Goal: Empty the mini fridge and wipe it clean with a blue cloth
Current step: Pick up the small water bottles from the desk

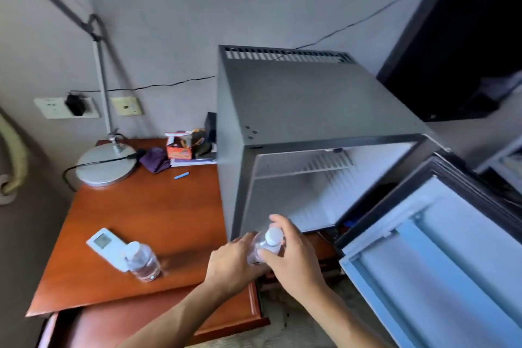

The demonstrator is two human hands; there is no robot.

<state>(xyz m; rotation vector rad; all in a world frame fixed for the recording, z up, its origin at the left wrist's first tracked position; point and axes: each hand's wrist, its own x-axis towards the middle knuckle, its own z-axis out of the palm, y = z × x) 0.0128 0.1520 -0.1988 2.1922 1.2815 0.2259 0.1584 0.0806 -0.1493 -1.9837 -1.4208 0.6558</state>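
The grey mini fridge (pixel 305 99) stands right of the wooden table, its door (pixel 440 257) swung open toward the lower right. A wire shelf (pixel 308 167) shows inside; the visible interior looks bare. In front of the fridge's lower left corner both hands are on a clear water bottle with a white cap (pixel 268 243). My left hand (pixel 231 265) grips its body from the left, and my right hand (pixel 293 254) wraps it from the right. A second water bottle (pixel 142 261) stands on the table near its front edge. No blue cloth is visible.
On the orange-brown table (pixel 147 215) lie a white remote (pixel 106 246), a round lamp base (pixel 106 164), a purple cloth (pixel 155 159), a small blue pen-like object (pixel 181 176) and boxes at the back. A dark cabinet (pixel 457 45) stands at the right.
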